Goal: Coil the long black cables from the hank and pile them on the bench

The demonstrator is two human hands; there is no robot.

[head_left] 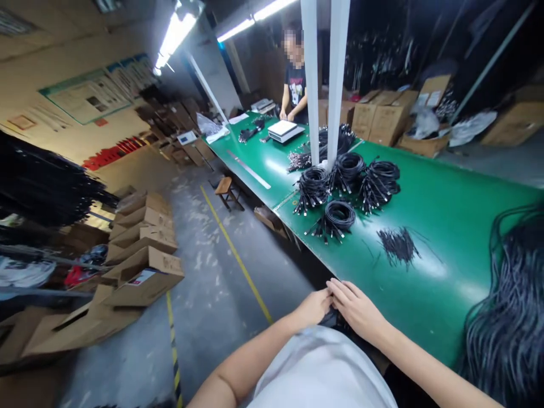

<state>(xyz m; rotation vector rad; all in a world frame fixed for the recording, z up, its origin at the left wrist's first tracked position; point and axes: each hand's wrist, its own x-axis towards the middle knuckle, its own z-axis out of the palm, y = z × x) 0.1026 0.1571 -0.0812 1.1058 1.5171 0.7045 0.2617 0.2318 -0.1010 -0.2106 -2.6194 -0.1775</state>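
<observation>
My left hand point(315, 307) and my right hand point(355, 307) meet at the near edge of the green table point(433, 300), close to my body. The left fingers are curled in, and the right fingers are pressed together over them. Something dark shows just below the hands, but its kind is hidden. Beyond them on the tabletop lies a loose pile of short black ties point(398, 247). A coiled black cable bundle point(340, 215) with metal plugs sits further left, and several more coils point(378, 184) are behind it.
Long black cables point(510, 306) heap at the right. White posts point(314, 85) rise from the table. Across it, a co-worker point(295, 85) stands behind a white scale-like device point(284, 130). Open cardboard boxes point(147, 277) and a wooden stool point(224, 186) stand to the left.
</observation>
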